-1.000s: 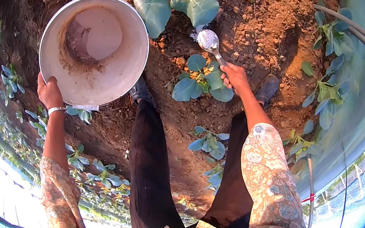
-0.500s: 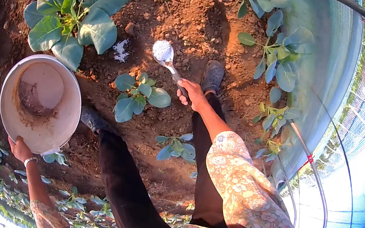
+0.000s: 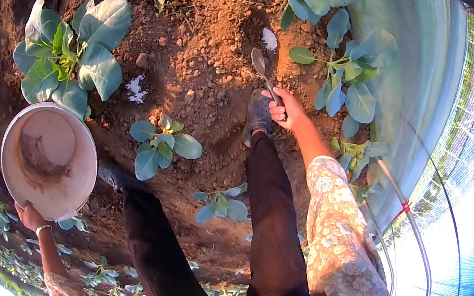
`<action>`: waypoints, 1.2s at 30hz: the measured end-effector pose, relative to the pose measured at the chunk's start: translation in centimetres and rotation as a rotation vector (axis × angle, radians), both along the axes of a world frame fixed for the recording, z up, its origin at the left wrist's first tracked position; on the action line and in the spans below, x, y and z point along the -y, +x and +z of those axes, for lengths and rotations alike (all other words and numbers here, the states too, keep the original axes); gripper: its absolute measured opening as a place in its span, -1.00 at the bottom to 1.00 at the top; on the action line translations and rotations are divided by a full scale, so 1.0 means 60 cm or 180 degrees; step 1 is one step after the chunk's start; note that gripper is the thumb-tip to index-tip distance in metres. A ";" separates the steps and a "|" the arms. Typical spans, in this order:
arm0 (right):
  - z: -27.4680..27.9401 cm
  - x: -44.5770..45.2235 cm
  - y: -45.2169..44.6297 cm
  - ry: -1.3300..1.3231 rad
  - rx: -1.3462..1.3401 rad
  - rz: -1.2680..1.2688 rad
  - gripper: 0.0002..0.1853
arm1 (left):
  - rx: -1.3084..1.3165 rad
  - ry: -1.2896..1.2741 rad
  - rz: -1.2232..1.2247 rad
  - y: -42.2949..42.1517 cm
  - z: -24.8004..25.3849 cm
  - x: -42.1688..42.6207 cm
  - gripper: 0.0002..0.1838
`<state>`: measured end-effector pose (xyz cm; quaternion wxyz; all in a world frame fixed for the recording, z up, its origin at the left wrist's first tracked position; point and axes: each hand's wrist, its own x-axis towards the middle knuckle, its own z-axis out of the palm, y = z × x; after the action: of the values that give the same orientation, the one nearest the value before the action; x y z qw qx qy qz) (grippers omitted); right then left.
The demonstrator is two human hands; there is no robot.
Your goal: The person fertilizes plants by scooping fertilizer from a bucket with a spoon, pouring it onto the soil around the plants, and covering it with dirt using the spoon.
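Note:
My right hand (image 3: 285, 108) is wrapped round the dark handle of a spoon (image 3: 258, 62), whose bowl carries no heap of white granules now. Just beyond the spoon, a small pile of white granules (image 3: 269, 39) lies on the soil near a leafy plant (image 3: 345, 66). At the lower left, my left hand (image 3: 30, 217) grips the rim of a white bucket (image 3: 80, 184). The bucket is tilted so its inside shows, with greyish-brown residue at the bottom. A second patch of white granules (image 3: 136, 88) lies beside a large leafy plant (image 3: 71, 51).
A smaller plant (image 3: 163, 147) grows between my feet, and another (image 3: 221, 205) stands nearer my legs. Blue-green netting (image 3: 411, 83) borders the right side, with a bent pole (image 3: 419, 260) next to it. Rows of plants (image 3: 102, 276) continue at the bottom left.
My right hand has moved forward and right, and the spoon's white heap is gone. A new white pile lies on the soil beyond it. The left hand still holds the bucket.

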<state>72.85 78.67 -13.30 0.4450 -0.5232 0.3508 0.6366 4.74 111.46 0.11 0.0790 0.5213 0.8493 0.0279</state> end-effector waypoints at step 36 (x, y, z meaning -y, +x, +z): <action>-0.101 0.022 0.001 -0.1112 0.3270 0.5112 -0.38 | 0.0148 0.0053 0.0066 0.015 -0.003 0.005 -0.43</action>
<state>72.92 77.37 -19.34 -0.1074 -0.8800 -0.2587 0.3836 5.62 111.14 -0.05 0.0940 0.5123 0.8523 0.0479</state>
